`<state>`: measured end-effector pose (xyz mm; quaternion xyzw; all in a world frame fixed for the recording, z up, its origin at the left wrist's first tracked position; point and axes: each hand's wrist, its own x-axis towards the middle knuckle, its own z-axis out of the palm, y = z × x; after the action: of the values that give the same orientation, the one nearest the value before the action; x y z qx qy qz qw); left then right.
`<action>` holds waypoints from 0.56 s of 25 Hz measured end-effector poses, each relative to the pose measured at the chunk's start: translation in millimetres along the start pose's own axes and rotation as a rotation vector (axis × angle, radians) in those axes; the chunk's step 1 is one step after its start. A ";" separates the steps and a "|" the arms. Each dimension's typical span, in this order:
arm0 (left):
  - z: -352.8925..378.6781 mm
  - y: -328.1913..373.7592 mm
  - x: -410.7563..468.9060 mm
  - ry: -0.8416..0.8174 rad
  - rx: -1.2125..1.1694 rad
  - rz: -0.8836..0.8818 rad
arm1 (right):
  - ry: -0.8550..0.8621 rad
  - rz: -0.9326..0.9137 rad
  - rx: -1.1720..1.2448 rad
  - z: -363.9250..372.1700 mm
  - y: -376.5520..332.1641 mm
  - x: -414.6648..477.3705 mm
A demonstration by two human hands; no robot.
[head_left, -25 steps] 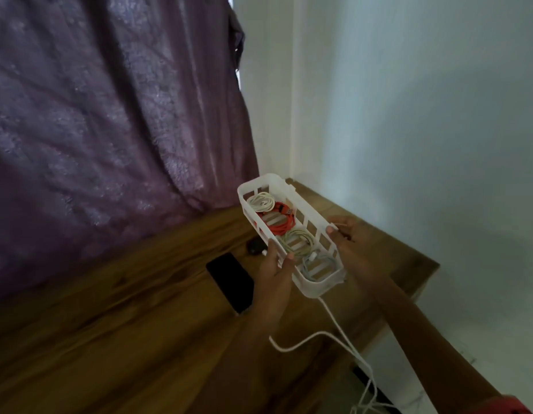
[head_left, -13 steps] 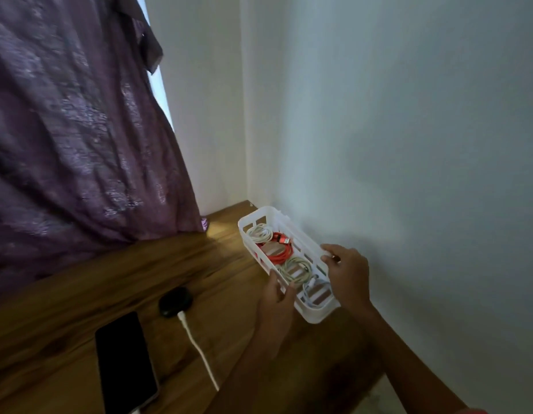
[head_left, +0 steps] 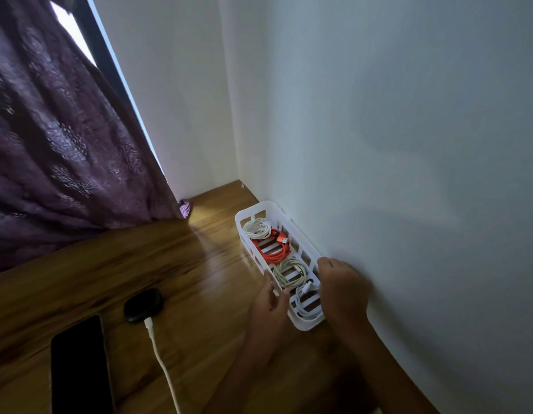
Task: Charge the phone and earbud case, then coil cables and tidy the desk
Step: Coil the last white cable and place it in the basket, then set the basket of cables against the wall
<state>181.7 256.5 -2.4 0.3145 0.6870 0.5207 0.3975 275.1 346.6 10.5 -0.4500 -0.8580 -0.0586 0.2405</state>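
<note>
White slotted basket [head_left: 307, 324] sits on the desk [head_left: 140, 264], far right, long side along the wall [head_left: 408, 144] and just beside it. Four coils lie in a row inside: white coil [head_left: 256, 229] at the far end, then orange coil [head_left: 272, 249], beige coil [head_left: 290, 273], pale coil [head_left: 307, 303] at the near end. Left hand [head_left: 269, 306] is on the basket's near-left wall, fingertips pinching the rim. Right hand [head_left: 343, 289] is squeezed between basket and wall, fingers curled over the right rim; the fingertips themselves are hidden. So both hands are clamped on the basket's near half, one per side. Black earbud case [head_left: 143, 305] sits left of the basket, well apart from it, with a white cable [head_left: 163, 366] plugged into its near side and running off the bottom edge. Phone [head_left: 80, 366] lies flat at near left, screen dark, just beside the case; can't tell if it's plugged in. Purple curtain [head_left: 50, 144] hangs at far left, hem touching the desk.
</note>
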 end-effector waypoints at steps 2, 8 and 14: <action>2.6 -2.2 3.1 0.005 0.030 0.006 | -0.011 -0.009 -0.079 1.6 -2.7 0.6; 7.0 -1.6 4.0 0.001 0.102 0.015 | -0.109 0.017 -0.180 8.5 -11.1 -2.4; 4.5 3.6 -2.5 -0.015 0.154 0.034 | -0.031 0.005 -0.200 7.3 -12.3 -4.4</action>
<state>186.9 257.4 1.0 0.3598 0.7165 0.4707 0.3682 264.8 338.4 3.5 -0.4748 -0.8503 -0.1365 0.1812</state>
